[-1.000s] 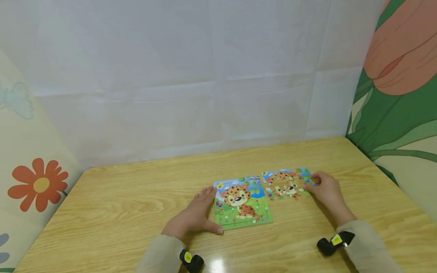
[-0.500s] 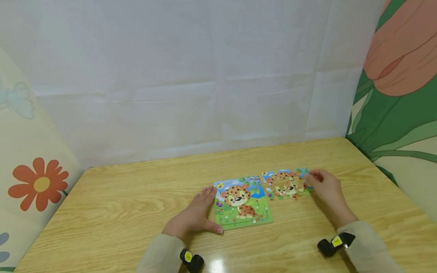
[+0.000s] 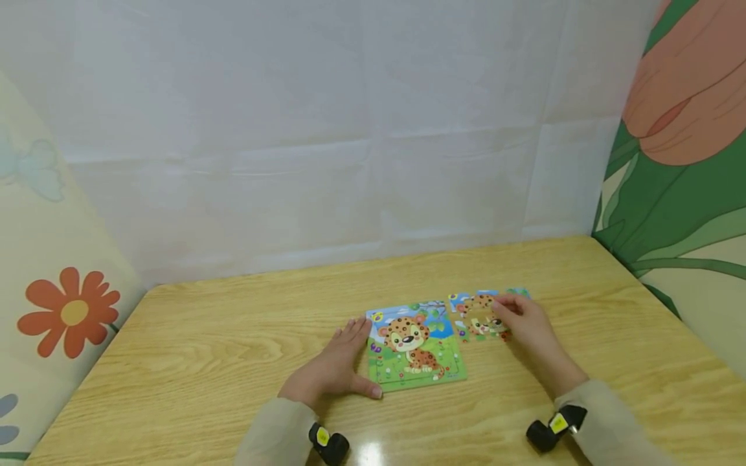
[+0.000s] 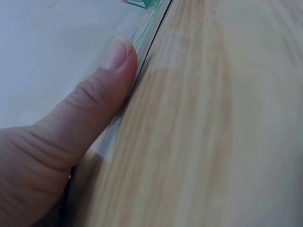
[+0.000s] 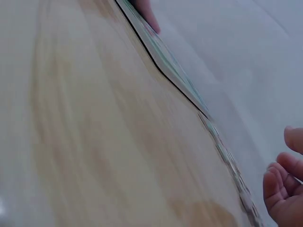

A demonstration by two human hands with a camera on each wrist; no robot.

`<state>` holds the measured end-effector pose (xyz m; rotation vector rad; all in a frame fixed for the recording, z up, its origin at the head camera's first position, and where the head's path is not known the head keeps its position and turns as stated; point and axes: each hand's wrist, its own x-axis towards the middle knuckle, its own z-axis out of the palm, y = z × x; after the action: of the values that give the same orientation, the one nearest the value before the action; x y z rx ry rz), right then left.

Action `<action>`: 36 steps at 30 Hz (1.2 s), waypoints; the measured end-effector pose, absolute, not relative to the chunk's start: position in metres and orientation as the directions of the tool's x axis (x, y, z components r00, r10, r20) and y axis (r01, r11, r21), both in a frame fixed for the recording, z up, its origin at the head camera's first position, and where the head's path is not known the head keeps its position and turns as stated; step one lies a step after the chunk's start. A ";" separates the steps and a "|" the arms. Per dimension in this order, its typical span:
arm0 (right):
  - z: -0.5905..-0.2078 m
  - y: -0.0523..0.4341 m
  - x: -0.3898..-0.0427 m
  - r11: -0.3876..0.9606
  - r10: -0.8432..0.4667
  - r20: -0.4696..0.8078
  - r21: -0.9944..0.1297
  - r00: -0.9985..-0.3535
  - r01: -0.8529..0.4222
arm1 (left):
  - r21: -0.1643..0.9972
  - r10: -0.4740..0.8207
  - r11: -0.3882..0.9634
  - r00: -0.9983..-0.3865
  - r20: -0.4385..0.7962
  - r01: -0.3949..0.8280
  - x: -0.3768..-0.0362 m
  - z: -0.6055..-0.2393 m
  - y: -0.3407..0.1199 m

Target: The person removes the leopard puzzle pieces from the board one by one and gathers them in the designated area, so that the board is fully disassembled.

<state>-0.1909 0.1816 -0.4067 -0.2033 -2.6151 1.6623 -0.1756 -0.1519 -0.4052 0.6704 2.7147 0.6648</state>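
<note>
A square puzzle board (image 3: 416,346) with a spotted leopard picture lies flat on the table. My left hand (image 3: 332,369) rests at its left side, fingers straight along the edge and thumb (image 4: 102,92) against the near corner. To the right of the board lie several loose puzzle pieces (image 3: 479,323) showing parts of a similar leopard. Over their right half is my right hand (image 3: 530,330), its fingertips close above the pieces and hiding some. In the right wrist view its fingers (image 5: 279,187) are loosely bent, the thumb apart from them, and no piece shows between them.
The wooden table (image 3: 233,349) extends on both sides of the puzzle. A white cloth (image 3: 320,162) hangs behind its far edge. Painted panels with an orange flower (image 3: 72,312) and a large pink flower (image 3: 682,90) stand to either side.
My right hand has moved left from the right end of the loose pieces to over their middle, uncovering blue and green ones at the far right corner. The left hand and board stay put.
</note>
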 end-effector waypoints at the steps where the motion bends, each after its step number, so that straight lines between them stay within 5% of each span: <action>1: -0.407 0.178 -0.191 0.411 0.122 -0.039 -0.907 -0.992 0.087 | 0.490 0.493 0.788 -0.858 -0.143 0.372 -0.176 -0.405 -0.152; 20: -0.407 0.113 -0.182 0.325 -0.158 -0.002 -0.944 -0.987 -0.050 | 0.482 0.493 0.792 -0.858 -0.143 0.375 -0.177 -0.408 -0.153; 36: -0.410 0.074 -0.175 0.440 -0.560 0.114 -0.798 -0.821 -0.412 | 0.480 0.498 0.790 -0.856 -0.141 0.380 -0.176 -0.408 -0.153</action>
<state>-0.1754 0.0735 -0.4103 0.9549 -2.8042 1.4739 -0.1764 -0.1530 -0.4083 0.6801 2.7210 0.6493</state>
